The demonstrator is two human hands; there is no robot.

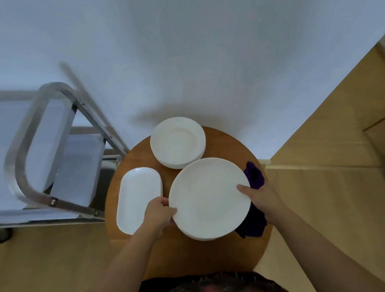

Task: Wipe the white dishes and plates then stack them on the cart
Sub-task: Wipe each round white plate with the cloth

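A large round white plate [209, 196] is tilted above a stack of the same plates [202, 237] on the round wooden table [173, 253]. My left hand [159, 213] grips its left rim, thumb on top. My right hand [261, 197] grips the right rim and lies over a purple cloth [254, 177]; whether it also holds the cloth I cannot tell. A stack of white deep plates [178, 142] stands at the table's far side. White oblong dishes [139, 199] lie at the left.
A metal cart [47, 159] with a tubular handle and pale shelves stands left of the table, close to the oblong dishes. A white wall rises behind. Wooden panelling [339, 143] runs along the right.
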